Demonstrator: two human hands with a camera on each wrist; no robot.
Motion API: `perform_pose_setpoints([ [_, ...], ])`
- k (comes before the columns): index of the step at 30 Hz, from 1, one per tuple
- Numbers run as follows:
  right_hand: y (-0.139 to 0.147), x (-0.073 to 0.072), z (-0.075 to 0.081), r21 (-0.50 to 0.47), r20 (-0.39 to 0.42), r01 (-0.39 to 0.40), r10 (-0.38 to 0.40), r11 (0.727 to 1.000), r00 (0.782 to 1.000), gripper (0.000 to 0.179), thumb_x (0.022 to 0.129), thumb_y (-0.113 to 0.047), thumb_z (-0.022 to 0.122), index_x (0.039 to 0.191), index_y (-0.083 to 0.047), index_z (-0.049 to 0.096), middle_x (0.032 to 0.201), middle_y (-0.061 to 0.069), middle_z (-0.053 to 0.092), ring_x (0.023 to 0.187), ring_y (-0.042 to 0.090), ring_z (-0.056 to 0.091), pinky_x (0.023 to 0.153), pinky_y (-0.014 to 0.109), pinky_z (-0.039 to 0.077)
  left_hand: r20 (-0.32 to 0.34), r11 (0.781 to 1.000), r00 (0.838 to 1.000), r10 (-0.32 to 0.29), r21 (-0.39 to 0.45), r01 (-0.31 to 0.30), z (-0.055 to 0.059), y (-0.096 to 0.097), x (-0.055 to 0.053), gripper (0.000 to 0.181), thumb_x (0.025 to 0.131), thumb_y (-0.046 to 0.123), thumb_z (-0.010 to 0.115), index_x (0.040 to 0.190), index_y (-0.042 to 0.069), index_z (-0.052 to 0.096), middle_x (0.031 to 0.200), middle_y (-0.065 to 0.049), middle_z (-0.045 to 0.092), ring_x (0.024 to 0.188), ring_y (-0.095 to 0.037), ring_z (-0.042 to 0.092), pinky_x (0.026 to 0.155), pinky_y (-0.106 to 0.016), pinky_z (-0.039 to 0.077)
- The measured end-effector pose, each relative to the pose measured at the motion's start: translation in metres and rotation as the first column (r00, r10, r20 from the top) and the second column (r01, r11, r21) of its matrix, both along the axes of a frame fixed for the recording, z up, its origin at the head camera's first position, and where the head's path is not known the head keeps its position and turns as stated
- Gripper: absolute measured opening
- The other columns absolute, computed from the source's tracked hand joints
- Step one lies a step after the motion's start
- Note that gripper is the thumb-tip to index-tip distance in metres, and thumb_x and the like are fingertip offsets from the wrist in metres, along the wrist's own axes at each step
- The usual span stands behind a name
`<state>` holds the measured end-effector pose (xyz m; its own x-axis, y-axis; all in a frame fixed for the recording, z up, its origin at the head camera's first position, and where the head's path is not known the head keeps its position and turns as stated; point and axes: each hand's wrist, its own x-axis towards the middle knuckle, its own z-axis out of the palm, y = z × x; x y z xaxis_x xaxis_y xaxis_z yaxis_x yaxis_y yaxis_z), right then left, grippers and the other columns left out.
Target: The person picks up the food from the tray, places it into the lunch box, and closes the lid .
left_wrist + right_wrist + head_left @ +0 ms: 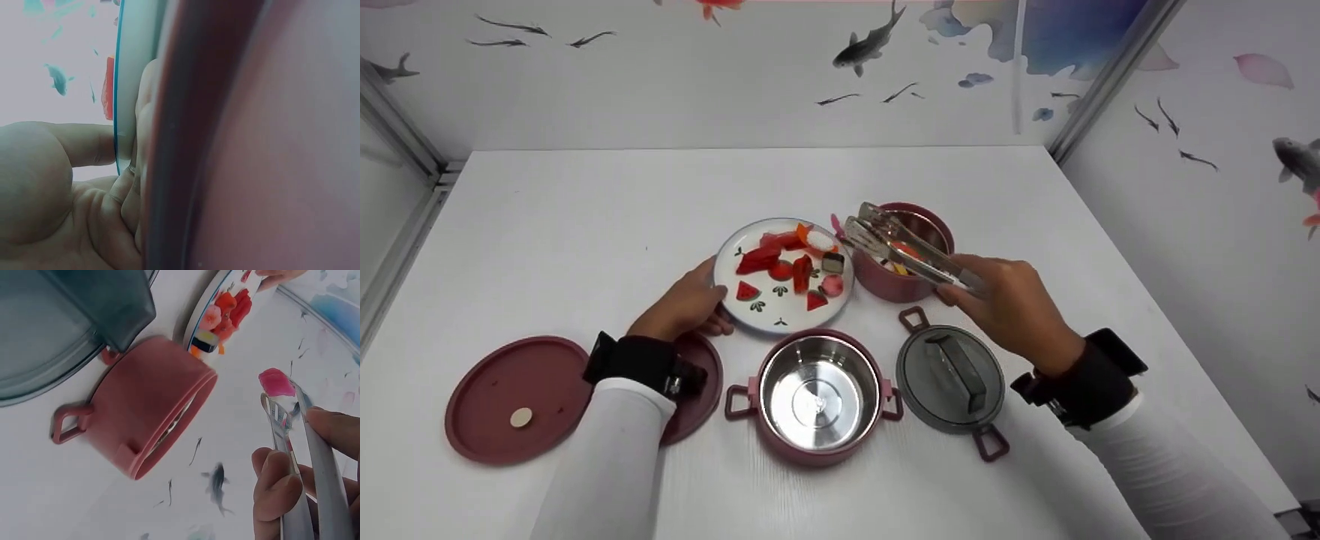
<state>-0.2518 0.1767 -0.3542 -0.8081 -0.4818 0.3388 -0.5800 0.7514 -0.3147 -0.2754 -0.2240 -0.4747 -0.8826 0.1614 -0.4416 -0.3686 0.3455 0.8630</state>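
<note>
My left hand [690, 300] grips the left edge of a white plate [802, 319], thumb on the rim and fingers beneath. On the plate lie toy food pieces: red slices [759, 259], watermelon wedges [748, 291], a pink ball [832, 285] and a white-topped orange piece [820, 240]. Metal tongs [919, 262] are held in my right hand [1005, 300] above the far dark-red pot [889, 286]. Between the tong tips, a pink piece [275, 382] shows in the right wrist view. That pot has some colourful pieces inside, partly hidden by the tongs.
In front stands a second dark-red pot [817, 455] with a bare steel inside. A grey-green lid [919, 375] with red loops lies to its right. Two dark-red round lids or trays are at left, one [510, 367] bearing a pale disc, the other [703, 405] partly under my left wrist.
</note>
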Motion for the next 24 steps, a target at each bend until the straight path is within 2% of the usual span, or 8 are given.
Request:
perform_pose_setpoints([
  [4, 0.015, -0.011, 0.000, 0.018, -0.027, 0.066, -0.066, 0.998, 0.997, 0.032, 0.089, -0.012, 0.076, 0.115, 0.005, 0.071, 0.096, 0.018, 0.075, 0.077, 0.027, 0.070, 0.065, 0.042, 0.055, -0.008, 1.000, 1.000, 0.009, -0.001, -0.009, -0.001, -0.001, 0.001, 0.062, 0.105, 0.014, 0.032, 0.162, 0.022, 0.009, 0.075, -0.012, 0.065, 0.059, -0.017, 0.069, 0.052, -0.025, 0.055],
  [7, 0.027, -0.018, -0.006, 0.040, -0.025, 0.108, -0.107, 0.993, 0.994, 0.029, 0.089, -0.012, 0.075, 0.112, 0.005, 0.071, 0.090, 0.019, 0.074, 0.071, 0.028, 0.067, 0.062, 0.040, 0.052, -0.008, 1.000, 1.000, 0.010, 0.000, -0.010, -0.004, -0.003, 0.002, 0.062, 0.106, 0.015, 0.032, 0.162, 0.024, 0.008, 0.075, -0.012, 0.065, 0.059, -0.017, 0.069, 0.052, -0.025, 0.055],
  [11, 0.037, -0.022, -0.015, 0.077, -0.007, 0.125, -0.125, 0.989, 0.992, 0.024, 0.090, -0.011, 0.074, 0.107, 0.005, 0.071, 0.085, 0.018, 0.074, 0.065, 0.026, 0.064, 0.059, 0.037, 0.049, 0.002, 1.000, 1.000, 0.009, -0.005, -0.009, -0.006, -0.005, 0.004, 0.063, 0.106, 0.015, 0.032, 0.162, 0.025, 0.007, 0.075, -0.012, 0.065, 0.060, -0.016, 0.069, 0.052, -0.025, 0.055],
  [17, 0.040, -0.024, -0.018, 0.106, -0.012, 0.142, -0.142, 0.984, 0.990, 0.029, 0.089, -0.011, 0.075, 0.109, 0.008, 0.070, 0.089, 0.022, 0.074, 0.072, 0.033, 0.069, 0.062, 0.046, 0.055, 0.000, 1.000, 1.000, 0.015, -0.016, -0.015, -0.004, -0.003, 0.003, 0.063, 0.105, 0.015, 0.033, 0.162, 0.024, 0.007, 0.079, -0.013, 0.066, 0.062, -0.017, 0.071, 0.055, -0.025, 0.056],
  [20, 0.039, -0.023, -0.019, 0.113, -0.009, 0.147, -0.147, 0.983, 0.989, 0.029, 0.090, -0.012, 0.075, 0.110, 0.008, 0.070, 0.089, 0.022, 0.074, 0.071, 0.032, 0.069, 0.061, 0.044, 0.053, 0.020, 1.000, 1.000, 0.012, -0.013, -0.012, -0.004, -0.002, 0.003, 0.063, 0.106, 0.016, 0.033, 0.162, 0.025, 0.005, 0.082, -0.014, 0.066, 0.064, -0.017, 0.071, 0.056, -0.026, 0.057],
  [24, 0.032, -0.020, -0.015, 0.088, -0.036, 0.145, -0.143, 0.985, 0.989, 0.030, 0.089, -0.011, 0.075, 0.112, 0.008, 0.070, 0.088, 0.021, 0.073, 0.070, 0.031, 0.067, 0.061, 0.043, 0.052, 0.015, 1.000, 1.000, 0.017, -0.003, -0.017, -0.004, -0.001, 0.002, 0.063, 0.106, 0.017, 0.033, 0.162, 0.026, 0.006, 0.083, -0.014, 0.066, 0.064, -0.017, 0.071, 0.056, -0.026, 0.057],
])
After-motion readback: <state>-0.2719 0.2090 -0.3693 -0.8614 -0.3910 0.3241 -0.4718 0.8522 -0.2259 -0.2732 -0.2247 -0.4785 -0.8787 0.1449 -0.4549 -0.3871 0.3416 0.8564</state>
